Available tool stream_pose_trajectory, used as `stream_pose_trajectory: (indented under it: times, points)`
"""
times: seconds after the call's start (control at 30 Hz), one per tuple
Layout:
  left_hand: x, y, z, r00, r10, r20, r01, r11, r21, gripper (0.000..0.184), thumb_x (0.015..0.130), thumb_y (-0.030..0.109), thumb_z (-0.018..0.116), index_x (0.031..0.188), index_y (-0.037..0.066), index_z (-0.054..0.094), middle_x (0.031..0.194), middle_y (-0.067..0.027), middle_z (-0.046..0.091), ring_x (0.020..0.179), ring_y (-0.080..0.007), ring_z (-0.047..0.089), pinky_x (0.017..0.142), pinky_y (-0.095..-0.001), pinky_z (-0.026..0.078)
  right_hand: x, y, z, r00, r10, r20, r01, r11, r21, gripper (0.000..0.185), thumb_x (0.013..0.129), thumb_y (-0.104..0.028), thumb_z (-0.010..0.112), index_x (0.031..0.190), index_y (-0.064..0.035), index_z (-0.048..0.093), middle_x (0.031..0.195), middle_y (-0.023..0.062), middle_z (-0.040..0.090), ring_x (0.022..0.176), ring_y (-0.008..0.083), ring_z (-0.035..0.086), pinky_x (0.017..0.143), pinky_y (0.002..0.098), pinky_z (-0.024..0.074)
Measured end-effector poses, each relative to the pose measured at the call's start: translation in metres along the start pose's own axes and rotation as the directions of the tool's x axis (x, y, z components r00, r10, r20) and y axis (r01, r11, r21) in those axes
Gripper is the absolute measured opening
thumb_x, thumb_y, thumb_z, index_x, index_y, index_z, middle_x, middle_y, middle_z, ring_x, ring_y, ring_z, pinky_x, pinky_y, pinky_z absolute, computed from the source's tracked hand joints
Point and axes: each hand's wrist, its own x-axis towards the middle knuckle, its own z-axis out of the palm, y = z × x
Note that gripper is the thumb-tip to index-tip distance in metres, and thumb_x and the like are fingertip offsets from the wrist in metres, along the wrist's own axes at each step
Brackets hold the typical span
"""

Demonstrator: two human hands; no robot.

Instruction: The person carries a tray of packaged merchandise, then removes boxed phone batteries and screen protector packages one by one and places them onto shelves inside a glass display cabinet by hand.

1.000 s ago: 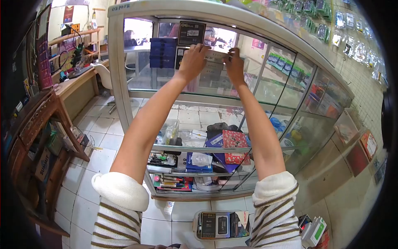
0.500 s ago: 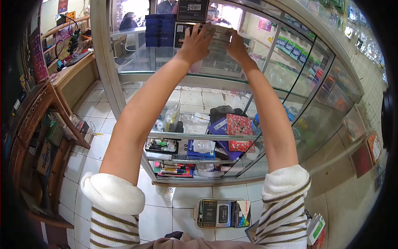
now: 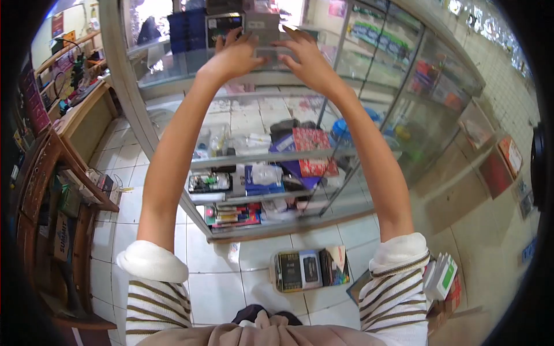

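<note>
On the upper shelf of the glass cabinet (image 3: 124, 69), grey boxes (image 3: 263, 24) form a stack beside a black box (image 3: 225, 26) and a pile of dark blue boxes (image 3: 187, 32). My left hand (image 3: 235, 56) is in front of the black and grey boxes with its fingers spread. To the right of the grey stack, my right hand (image 3: 306, 57) has its fingers apart, and nothing shows between them. Whether the fingertips touch the boxes cannot be made out.
Lower shelves carry a red patterned box (image 3: 311, 141), pens and packets. A container of boxes (image 3: 297, 270) lies on the tiled floor. A wooden shelf (image 3: 43, 167) stands left; white boxes (image 3: 443, 274) sit at the lower right.
The view has tilted down and shifted, so the shelf boxes sit higher in it. Both hands have come off the grey stack's top edges and their fingers have spread.
</note>
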Motion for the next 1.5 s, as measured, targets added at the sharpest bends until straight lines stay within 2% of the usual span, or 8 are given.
stream_pose_trajectory:
  times: [0.27,0.5,0.6,0.8,0.97,1.2,1.27,1.5]
  points:
    - [-0.17,0.121,0.05,0.876,0.173,-0.449,-0.391,0.8,-0.454,0.035,0.077,0.009,0.059,0.111,0.006,0.058,0.118,-0.0103,0.053,0.111,-0.029,0.048,0.096,-0.0378,0.035,-0.192,-0.116,-0.041,0.99,0.123,0.062,-0.131,0.982,0.139,0.032,0.076,-0.004,0.06,0.107,-0.0073,0.056,0.108,0.0119,0.055,0.102,0.0304,0.051,0.087,0.0393,0.0421]
    - [-0.346,0.234,0.201,0.962,0.219,0.161,0.073,0.362,-0.929,0.031,0.082,0.012,0.058,0.112,0.006,0.056,0.114,-0.0098,0.055,0.104,-0.0219,0.052,0.088,-0.0342,0.041,-0.41,-0.173,-0.035,0.848,0.478,0.231,-0.505,0.86,0.073,0.026,0.079,-0.005,0.055,0.105,-0.004,0.057,0.098,0.0132,0.058,0.095,0.0321,0.053,0.085,0.0391,0.0415]
    - [-0.432,0.282,0.259,0.895,0.328,0.303,0.195,0.325,-0.926,0.045,0.084,0.018,0.058,0.126,0.007,0.044,0.121,-0.0101,0.05,0.104,-0.0228,0.051,0.088,-0.0333,0.041,-0.515,-0.206,-0.018,0.654,0.729,0.203,-0.728,0.679,-0.093,0.034,0.077,-0.014,0.061,0.109,-0.0048,0.055,0.121,0.0158,0.047,0.112,0.0356,0.041,0.095,0.0421,0.0343]
    - [-0.505,0.366,0.33,0.759,0.158,0.631,0.592,0.235,-0.771,0.073,0.082,0.027,0.061,0.135,-0.007,0.024,0.111,-0.0225,0.048,0.084,-0.0227,0.056,0.08,-0.0332,0.044,-0.633,-0.245,0.008,0.18,0.966,0.184,-0.878,0.242,-0.414,0.105,0.057,-0.038,0.079,0.139,-0.0107,0.019,0.139,0.0292,0.014,0.127,0.0506,0.015,0.096,0.0658,0.0199]
    - [-0.517,0.39,0.362,0.781,0.09,0.618,0.533,0.418,-0.736,0.076,0.085,0.028,0.058,0.139,-0.004,0.015,0.112,-0.0235,0.043,0.085,-0.0238,0.052,0.078,-0.0334,0.044,-0.646,-0.241,0.019,0.222,0.963,0.152,-0.922,0.258,-0.288,0.098,0.057,-0.031,0.078,0.136,-0.0089,0.024,0.128,0.0303,0.027,0.115,0.046,0.028,0.097,0.0517,0.026]
    - [-0.496,0.382,0.332,0.728,0.081,0.681,0.614,0.364,-0.7,0.071,0.086,0.029,0.057,0.14,0.003,0.02,0.105,-0.0223,0.044,0.083,-0.0246,0.05,0.078,-0.0326,0.043,-0.62,-0.242,0.011,0.273,0.961,0.051,-0.934,0.277,-0.226,0.084,0.056,-0.023,0.075,0.127,-0.0062,0.034,0.119,0.0284,0.035,0.107,0.0418,0.032,0.094,0.049,0.0282]
    - [-0.482,0.376,0.302,0.611,0.164,0.774,0.744,0.215,-0.633,0.072,0.085,0.032,0.056,0.14,0.003,0.019,0.118,-0.0258,0.04,0.106,-0.0333,0.046,0.092,-0.0348,0.038,-0.611,-0.243,0.003,0.325,0.946,-0.002,-0.923,0.317,-0.218,0.081,0.054,-0.02,0.076,0.124,-0.0064,0.036,0.12,0.0265,0.034,0.105,0.041,0.034,0.088,0.0522,0.0337]
    - [-0.453,0.331,0.199,0.951,0.153,0.27,0.219,0.284,-0.933,0.086,0.076,0.047,0.063,0.142,0.011,0.02,0.134,-0.0206,0.024,0.127,-0.0392,0.019,0.103,-0.0503,0.019,-0.509,-0.258,-0.069,0.378,0.922,-0.078,-0.926,0.378,-0.017,0.071,0.058,-0.022,0.076,0.113,0.0022,0.038,0.11,0.0177,0.042,0.101,0.0336,0.036,0.089,0.0431,0.032]
